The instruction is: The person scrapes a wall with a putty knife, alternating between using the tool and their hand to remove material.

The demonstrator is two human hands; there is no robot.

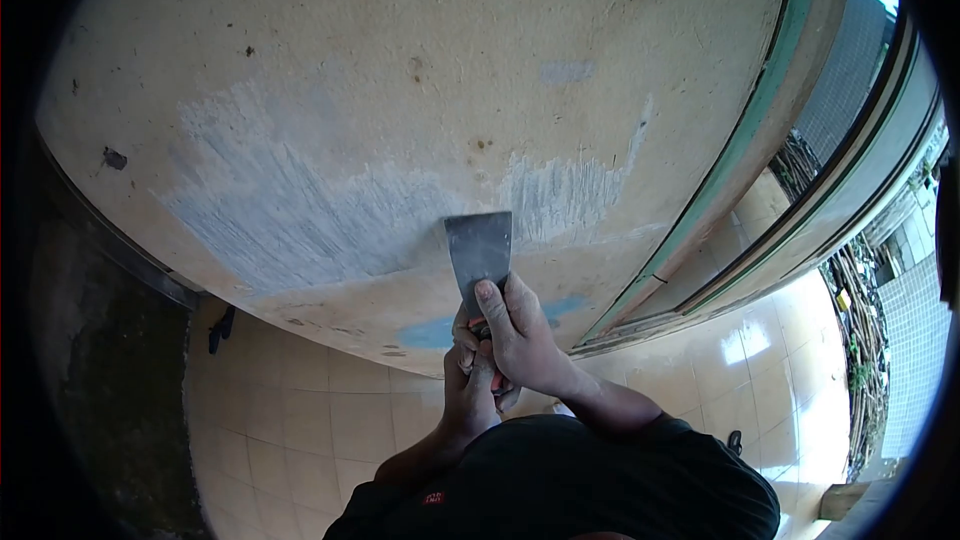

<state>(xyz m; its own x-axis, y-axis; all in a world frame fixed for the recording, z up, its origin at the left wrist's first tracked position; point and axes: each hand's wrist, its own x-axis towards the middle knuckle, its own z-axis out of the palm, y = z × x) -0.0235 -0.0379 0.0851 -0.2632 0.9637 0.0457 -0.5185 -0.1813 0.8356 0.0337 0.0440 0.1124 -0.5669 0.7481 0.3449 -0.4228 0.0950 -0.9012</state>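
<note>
Scraper (480, 252) blade presses flat against the wall (400, 90), just above its lower edge. Your right hand (520, 335) and left hand (472, 390) clamp together on its handle; keep the blade low-angled.

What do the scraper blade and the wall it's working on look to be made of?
Scraper blade: looks like flat sheet metal with a dull grey sheen, held by both the right hand and left hand. Wall: tan matte paint, pitted and stained; the scraped patch shows pale grey, likely plaster or cement beneath.
</note>
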